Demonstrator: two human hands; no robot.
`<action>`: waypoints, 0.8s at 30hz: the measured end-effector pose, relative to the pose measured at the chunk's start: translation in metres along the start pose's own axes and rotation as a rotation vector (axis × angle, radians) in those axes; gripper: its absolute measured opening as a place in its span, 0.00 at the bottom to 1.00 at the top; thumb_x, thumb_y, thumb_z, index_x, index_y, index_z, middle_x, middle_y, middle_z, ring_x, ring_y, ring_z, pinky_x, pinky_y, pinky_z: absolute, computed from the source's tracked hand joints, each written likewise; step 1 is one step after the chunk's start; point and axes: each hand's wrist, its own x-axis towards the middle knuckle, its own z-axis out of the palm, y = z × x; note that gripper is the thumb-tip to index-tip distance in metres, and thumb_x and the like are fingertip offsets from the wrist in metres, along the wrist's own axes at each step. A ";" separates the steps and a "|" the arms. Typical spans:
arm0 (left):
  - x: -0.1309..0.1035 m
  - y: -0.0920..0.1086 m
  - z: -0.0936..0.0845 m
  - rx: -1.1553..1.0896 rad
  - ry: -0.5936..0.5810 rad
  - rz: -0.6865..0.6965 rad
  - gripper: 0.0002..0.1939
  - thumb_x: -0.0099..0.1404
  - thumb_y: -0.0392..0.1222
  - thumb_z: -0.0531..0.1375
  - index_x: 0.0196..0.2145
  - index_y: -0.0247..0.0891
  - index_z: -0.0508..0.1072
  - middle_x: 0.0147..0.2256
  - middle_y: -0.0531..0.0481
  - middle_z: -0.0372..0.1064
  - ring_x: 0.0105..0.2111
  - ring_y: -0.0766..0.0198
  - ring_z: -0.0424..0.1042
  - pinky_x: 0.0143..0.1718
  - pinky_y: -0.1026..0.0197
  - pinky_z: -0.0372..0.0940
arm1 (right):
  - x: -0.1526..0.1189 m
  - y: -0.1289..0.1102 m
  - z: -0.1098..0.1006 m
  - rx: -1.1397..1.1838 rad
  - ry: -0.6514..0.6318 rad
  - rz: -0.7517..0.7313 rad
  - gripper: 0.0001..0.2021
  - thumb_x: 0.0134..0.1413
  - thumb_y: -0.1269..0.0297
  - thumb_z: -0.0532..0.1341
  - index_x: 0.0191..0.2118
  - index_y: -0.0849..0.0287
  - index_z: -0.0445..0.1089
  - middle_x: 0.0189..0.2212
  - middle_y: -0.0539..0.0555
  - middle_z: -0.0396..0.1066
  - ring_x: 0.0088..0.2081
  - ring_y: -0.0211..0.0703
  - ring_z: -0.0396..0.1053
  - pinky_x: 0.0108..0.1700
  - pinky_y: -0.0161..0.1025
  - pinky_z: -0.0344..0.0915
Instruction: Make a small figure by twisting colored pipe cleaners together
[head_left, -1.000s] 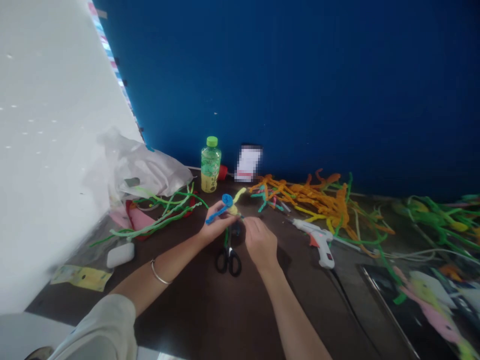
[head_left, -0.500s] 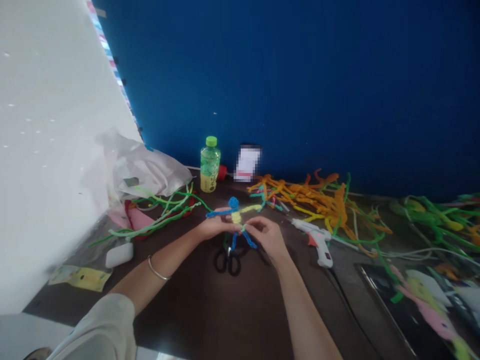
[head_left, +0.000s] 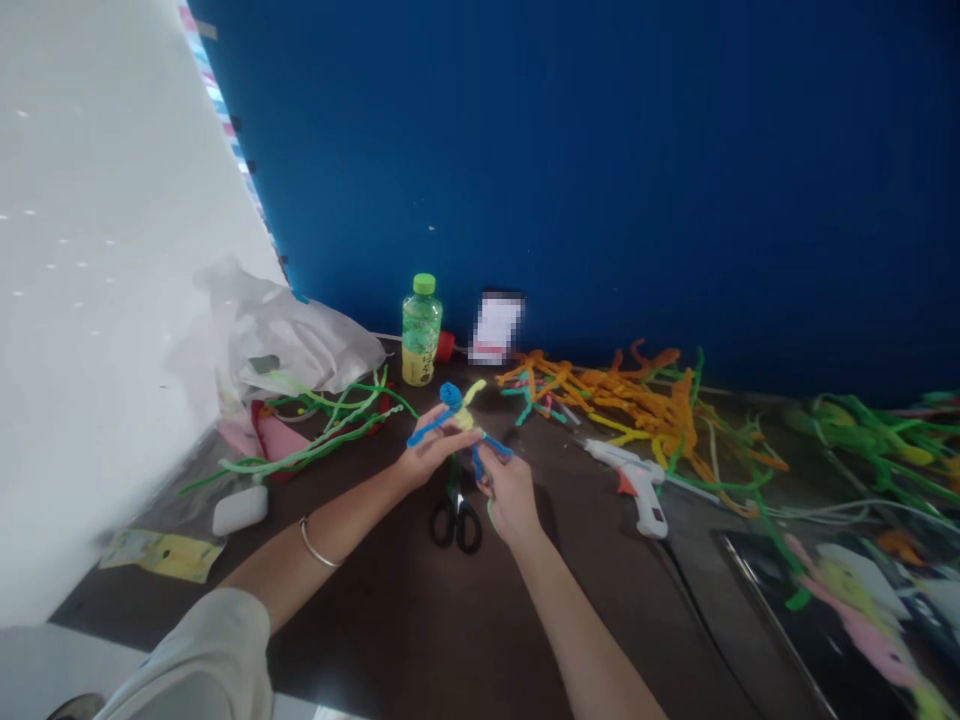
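Between my hands is a small pipe-cleaner figure [head_left: 466, 417] with a round blue head, a yellow body, one blue and one yellow arm, and blue legs. My left hand [head_left: 433, 448] is closed around its body, thumb across the front. My right hand [head_left: 510, 492] pinches at the blue legs from below right; a bit of pale green shows by its fingers. The figure leans to the left. Just beneath, black-handled scissors [head_left: 456, 524] lie on the dark table [head_left: 420, 630], their blades partly hidden.
A white glue gun [head_left: 637, 485] with a black cord lies to the right. Orange pipe cleaners [head_left: 660, 400] are heaped behind it, green ones [head_left: 315, 440] at left. A drink bottle [head_left: 421, 335], a phone [head_left: 496, 325], a plastic bag [head_left: 300, 335] and a white case [head_left: 240, 511] stand or lie around.
The figure has tilted to the left and its head has moved left. My right hand has shifted left and down from the waist to the legs.
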 end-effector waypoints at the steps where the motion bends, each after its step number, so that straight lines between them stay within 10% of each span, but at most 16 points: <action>1: -0.001 0.001 0.000 0.035 -0.013 0.034 0.13 0.44 0.38 0.66 0.26 0.36 0.66 0.26 0.53 0.68 0.27 0.68 0.68 0.33 0.64 0.64 | 0.000 0.000 0.000 0.002 -0.006 0.002 0.13 0.31 0.59 0.67 0.20 0.63 0.66 0.11 0.43 0.56 0.13 0.26 0.49 0.14 0.27 0.41; 13: 0.004 -0.004 -0.004 0.291 0.145 0.262 0.17 0.43 0.43 0.66 0.27 0.36 0.64 0.25 0.54 0.67 0.25 0.68 0.67 0.29 0.64 0.62 | -0.004 0.003 0.001 -0.172 -0.054 -0.117 0.12 0.39 0.60 0.63 0.30 0.63 0.71 0.17 0.45 0.60 0.17 0.29 0.52 0.17 0.29 0.48; 24: 0.002 -0.005 -0.003 0.299 0.017 0.172 0.14 0.46 0.40 0.65 0.27 0.35 0.63 0.26 0.52 0.67 0.28 0.66 0.69 0.32 0.63 0.64 | 0.003 -0.018 -0.027 -1.240 0.022 -1.093 0.10 0.56 0.67 0.52 0.35 0.58 0.71 0.32 0.55 0.69 0.35 0.40 0.66 0.38 0.35 0.61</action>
